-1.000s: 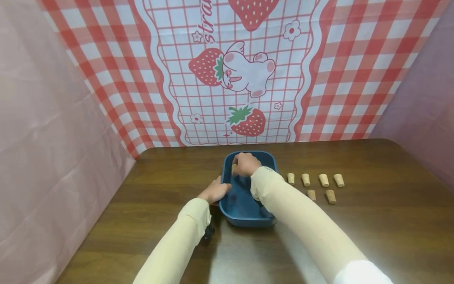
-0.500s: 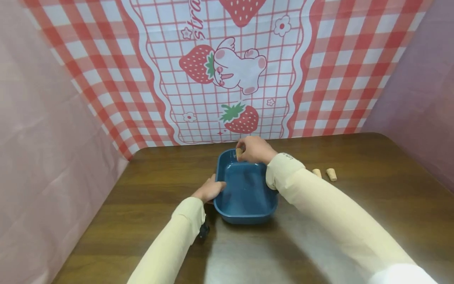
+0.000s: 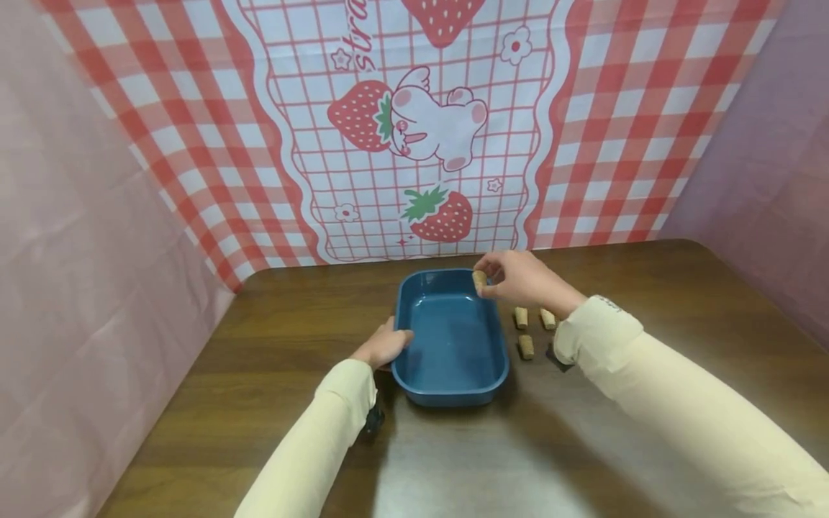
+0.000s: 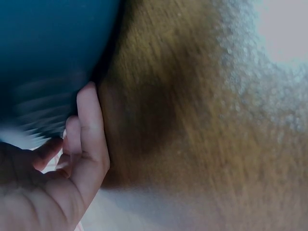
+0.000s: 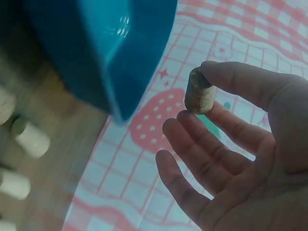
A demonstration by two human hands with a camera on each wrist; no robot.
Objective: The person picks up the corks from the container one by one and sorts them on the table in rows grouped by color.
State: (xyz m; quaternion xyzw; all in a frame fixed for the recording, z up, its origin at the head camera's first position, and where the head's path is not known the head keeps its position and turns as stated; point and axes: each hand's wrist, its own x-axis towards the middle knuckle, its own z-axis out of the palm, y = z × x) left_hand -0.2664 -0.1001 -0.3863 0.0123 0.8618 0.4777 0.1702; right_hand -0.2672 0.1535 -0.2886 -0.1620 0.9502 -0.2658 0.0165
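A blue plastic basin (image 3: 447,352) stands on the wooden table, its inside showing nothing lying in it. At its left side my left hand (image 3: 382,347) grips the wall, thumb over the rim and fingers outside; the left wrist view has those fingers (image 4: 90,125) against the outer wall. My right hand (image 3: 521,277) is at the basin's back right corner. It pinches a tapered cork stopper (image 5: 199,94) between thumb and fingertips, held up near the rim, with the other fingers spread below.
Right of the basin, cork stoppers (image 3: 521,318) stand on the table (image 3: 311,324); the right sleeve (image 3: 622,352) covers part of that area. A strawberry-patterned cloth (image 3: 447,144) hangs behind the table's back edge. Pink cloth (image 3: 97,252) hangs at the left.
My right hand has carried the cork stopper from over the basin's inside, past the back rim, to the right corner. The left hand stays on the basin. The head view has shifted slightly.
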